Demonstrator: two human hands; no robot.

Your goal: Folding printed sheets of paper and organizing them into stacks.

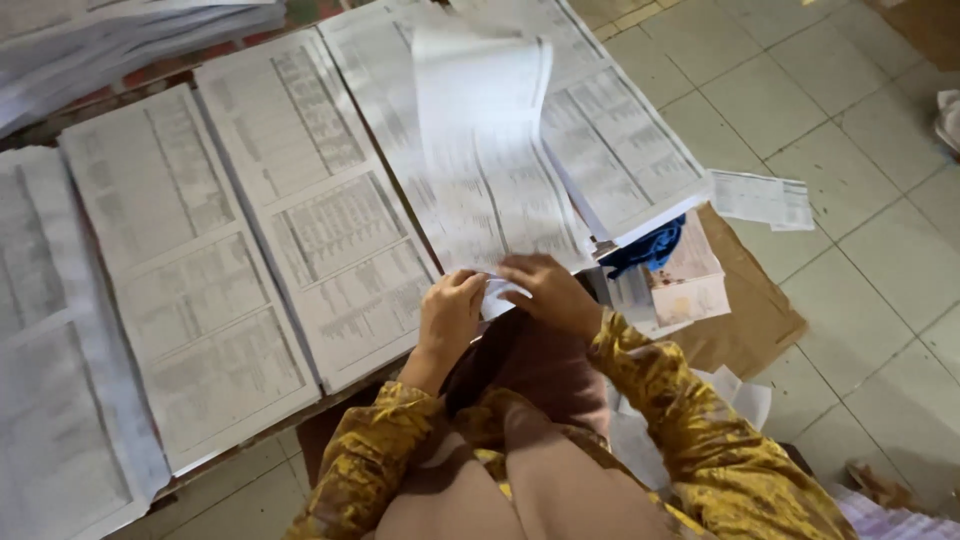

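Note:
My left hand (450,312) and my right hand (549,290) meet at the near edge of a stack of large printed sheets (470,200). Both hands pinch the bottom edge of the top sheet (480,120), which is lifted and curls up, blurred by motion. The sleeves on my arms are yellow-brown patterned. More stacks of the same printed sheets (290,200) lie side by side to the left on a low table.
Another printed stack (620,140) lies right of my hands. Under it are a blue cloth (650,250) and brown cardboard (750,310) on the tiled floor. A loose printed sheet (760,198) lies on the tiles. Piled paper (120,40) sits at the top left.

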